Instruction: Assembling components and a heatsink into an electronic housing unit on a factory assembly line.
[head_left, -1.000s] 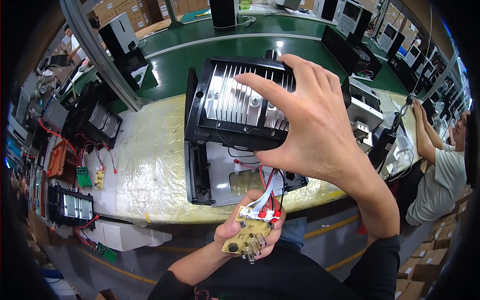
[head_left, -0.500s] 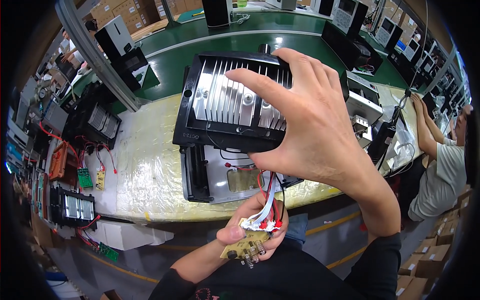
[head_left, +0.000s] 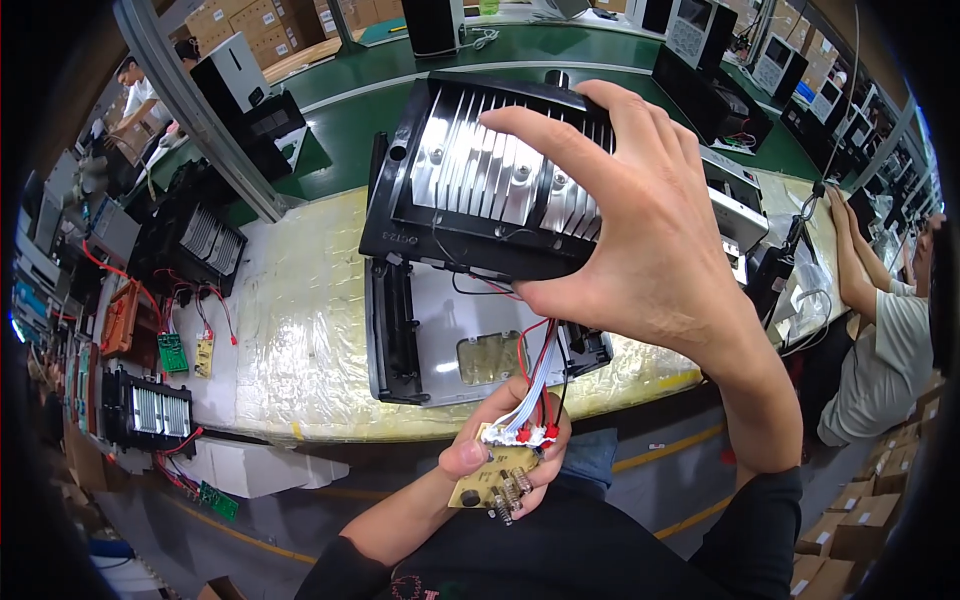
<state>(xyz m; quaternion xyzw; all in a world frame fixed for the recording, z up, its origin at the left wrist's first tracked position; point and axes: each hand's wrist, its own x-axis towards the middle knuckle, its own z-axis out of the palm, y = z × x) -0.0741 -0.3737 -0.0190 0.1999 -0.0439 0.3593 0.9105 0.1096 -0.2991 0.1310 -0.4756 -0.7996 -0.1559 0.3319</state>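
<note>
My right hand (head_left: 650, 235) spans the right end of a black housing (head_left: 450, 245) with a finned silver heat sink (head_left: 475, 165) and holds it tilted above the bench. Beneath it lies a shallow black-framed panel (head_left: 440, 345) with a rectangular window. Closer to my body, my left hand (head_left: 464, 460) pinches a tan circuit board (head_left: 478, 480) that has coiled springs along one edge. White, red and black wires (head_left: 535, 390) rise from the board's connectors towards the housing; their upper ends are hidden behind it and my right hand.
The bench has a yellowish plastic-wrapped top (head_left: 300, 320). To the left are another finned black housing (head_left: 205, 250), an orange bin (head_left: 122, 320) and a green circuit board (head_left: 172, 352). A metal post (head_left: 200, 110) rises behind. A black screwdriver (head_left: 765, 280) hangs at right, near a seated person (head_left: 880, 330).
My right hand has lifted the housing slightly up and to the right and tilted it more, baring more of the panel below. The circuit board has shifted slightly in my left hand.
</note>
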